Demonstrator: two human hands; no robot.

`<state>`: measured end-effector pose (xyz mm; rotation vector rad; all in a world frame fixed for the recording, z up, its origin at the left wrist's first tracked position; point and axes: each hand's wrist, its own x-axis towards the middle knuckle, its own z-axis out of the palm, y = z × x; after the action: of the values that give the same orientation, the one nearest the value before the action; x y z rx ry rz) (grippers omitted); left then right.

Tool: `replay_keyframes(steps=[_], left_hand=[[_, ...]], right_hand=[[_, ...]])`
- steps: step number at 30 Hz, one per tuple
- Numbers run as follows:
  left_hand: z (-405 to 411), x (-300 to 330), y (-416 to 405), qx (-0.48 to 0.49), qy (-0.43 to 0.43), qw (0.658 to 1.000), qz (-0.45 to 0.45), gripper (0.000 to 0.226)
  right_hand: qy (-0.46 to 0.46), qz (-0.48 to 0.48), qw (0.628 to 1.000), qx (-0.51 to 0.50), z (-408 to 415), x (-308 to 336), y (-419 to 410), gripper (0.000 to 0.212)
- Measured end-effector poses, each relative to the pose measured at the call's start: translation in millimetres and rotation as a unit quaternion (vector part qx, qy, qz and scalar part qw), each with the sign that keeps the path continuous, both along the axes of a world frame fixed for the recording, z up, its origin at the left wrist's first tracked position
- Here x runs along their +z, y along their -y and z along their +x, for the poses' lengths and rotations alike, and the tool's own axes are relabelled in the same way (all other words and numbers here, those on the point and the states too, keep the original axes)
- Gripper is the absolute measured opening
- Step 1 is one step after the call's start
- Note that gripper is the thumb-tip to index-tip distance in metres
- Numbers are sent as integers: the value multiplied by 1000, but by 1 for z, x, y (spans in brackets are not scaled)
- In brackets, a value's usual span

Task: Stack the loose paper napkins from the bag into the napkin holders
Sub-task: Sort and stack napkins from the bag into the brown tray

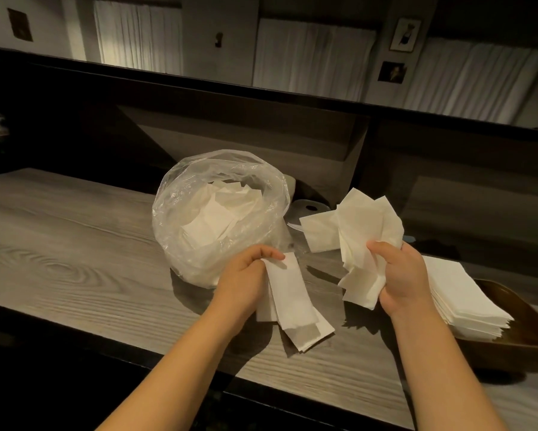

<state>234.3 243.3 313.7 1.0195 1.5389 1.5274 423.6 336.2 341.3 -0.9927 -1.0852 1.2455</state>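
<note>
A clear plastic bag (199, 194) stands open on the wooden counter, with loose white napkins (218, 213) inside. My left hand (246, 278) grips a few napkins (292, 303) that hang down just in front of the bag. To the right, my right hand (401, 272) holds an untidy fan of napkins (354, 234) above the counter. A dark wooden napkin holder (522, 309) at the right edge carries a neat stack of napkins (463, 297).
The grey wood-grain counter (75, 250) runs left to right, with a dark front edge below my forearms. A small round object (308, 209) sits behind the bag. A dark partition rises behind the counter.
</note>
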Motion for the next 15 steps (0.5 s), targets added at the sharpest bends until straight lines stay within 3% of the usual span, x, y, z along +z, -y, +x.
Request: replay_keyframes(steps=[3,6,11,15], left_hand=[[6,16,7,-53,168,984,36,34],[12,19,6,-63,219,973,34,20],[23,-7,-10,-17,98,992,-78,16],[25,-14,-10,31,-4,996,-81,27]], right_hand=[[-3,-5,1000,-5,0,1,-1,25],[-1,-4,1000,-19,1,0,-3,22],[-10,-9,1000,-19,2,-1,-3,23],[-17,-14,1000,-12,2,0,-3,22]])
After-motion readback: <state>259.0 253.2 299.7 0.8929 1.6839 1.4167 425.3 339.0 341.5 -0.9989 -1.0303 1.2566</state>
